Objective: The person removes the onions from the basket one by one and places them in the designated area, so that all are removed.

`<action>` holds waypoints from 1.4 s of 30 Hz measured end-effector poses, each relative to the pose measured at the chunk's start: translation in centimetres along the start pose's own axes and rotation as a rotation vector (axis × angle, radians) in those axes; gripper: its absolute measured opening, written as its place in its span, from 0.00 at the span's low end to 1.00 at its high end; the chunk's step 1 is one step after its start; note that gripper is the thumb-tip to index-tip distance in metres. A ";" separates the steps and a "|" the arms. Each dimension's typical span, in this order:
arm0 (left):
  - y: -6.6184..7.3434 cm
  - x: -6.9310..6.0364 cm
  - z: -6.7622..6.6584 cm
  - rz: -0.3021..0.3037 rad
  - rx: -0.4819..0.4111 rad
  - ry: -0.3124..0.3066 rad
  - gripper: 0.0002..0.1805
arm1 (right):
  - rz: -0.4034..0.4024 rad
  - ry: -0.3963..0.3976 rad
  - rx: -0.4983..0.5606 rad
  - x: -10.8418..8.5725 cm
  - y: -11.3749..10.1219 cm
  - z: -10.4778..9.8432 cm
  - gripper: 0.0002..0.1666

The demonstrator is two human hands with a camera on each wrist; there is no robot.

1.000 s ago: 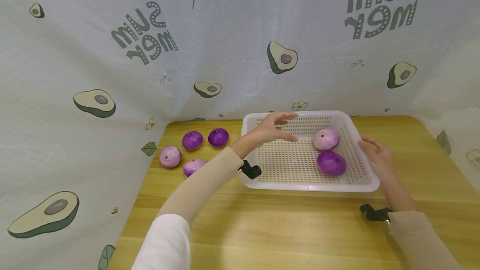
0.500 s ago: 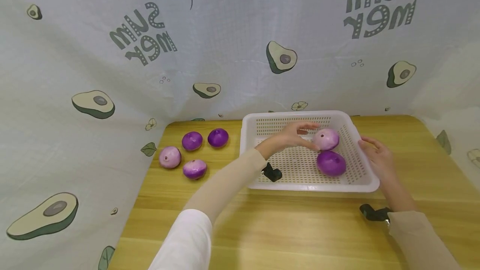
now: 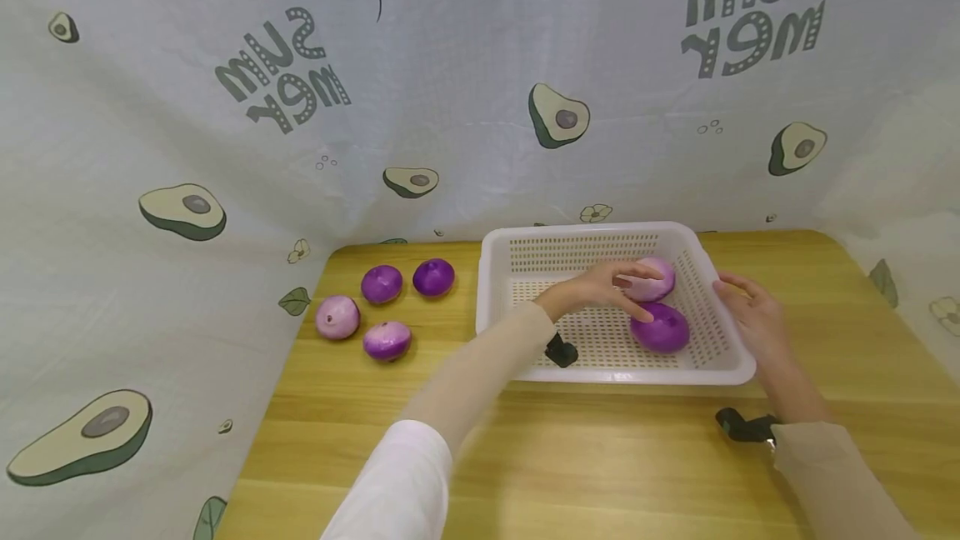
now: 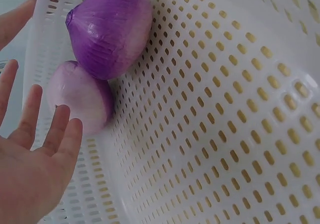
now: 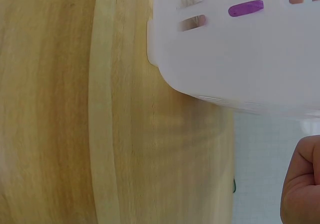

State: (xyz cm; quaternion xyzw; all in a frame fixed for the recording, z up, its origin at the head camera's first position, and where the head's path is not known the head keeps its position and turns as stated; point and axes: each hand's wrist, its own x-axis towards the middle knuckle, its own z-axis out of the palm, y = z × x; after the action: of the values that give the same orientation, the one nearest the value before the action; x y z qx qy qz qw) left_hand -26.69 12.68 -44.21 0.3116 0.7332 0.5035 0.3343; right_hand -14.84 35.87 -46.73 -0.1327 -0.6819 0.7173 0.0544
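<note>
Spread fingers and thumb of my left hand [image 3: 596, 286] are over the white basket [image 3: 555, 375], beside a pale pink-purple onion [image 3: 660, 280] and a darker purple onion [image 3: 662, 329]. In the left wrist view the left hand [image 4: 42, 166] has its fingers apart in front of the pale onion [image 4: 80, 101], below the purple onion [image 4: 112, 31]; contact cannot be told. At the basket's right side, my right hand [image 3: 757, 319] grips the rim. Curled fingers of the right hand [image 5: 304, 184] show at the right wrist view's edge, by the basket wall [image 5: 240, 63].
On the wooden table [image 3: 360, 457], left of the basket, lie several onions: two purple ones [image 3: 382, 284] [image 3: 433, 277], a pale one [image 3: 337, 317] and a two-toned one [image 3: 387, 341]. A patterned cloth [image 3: 465, 40] hangs behind the table.
My left hand has moved right across the basket, from its left part to over the two onions inside. My right hand stays at the rim.
</note>
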 end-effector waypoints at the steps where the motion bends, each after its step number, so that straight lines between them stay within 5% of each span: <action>1: -0.1 0.1 0.1 -0.002 -0.002 -0.010 0.36 | 0.003 0.000 -0.010 0.0 0.0 0.0 0.08; 9: -0.5 0.5 1.2 -0.006 -0.036 -0.087 0.39 | 0.009 -0.004 -0.047 0.1 0.3 0.0 0.09; 19: -1.4 1.2 1.3 0.095 0.118 -0.207 0.41 | -0.020 0.010 -0.053 0.2 0.5 -0.1 0.09; 42: -1.9 2.0 2.1 0.083 0.294 -0.230 0.41 | -0.015 0.017 0.043 0.2 0.3 -0.1 0.08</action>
State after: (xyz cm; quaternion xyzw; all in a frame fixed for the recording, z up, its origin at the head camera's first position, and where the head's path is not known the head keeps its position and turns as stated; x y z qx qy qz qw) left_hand -26.40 14.83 -46.91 0.4428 0.7424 0.3652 0.3456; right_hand -14.98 36.01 -47.06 -0.1328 -0.6669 0.7300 0.0685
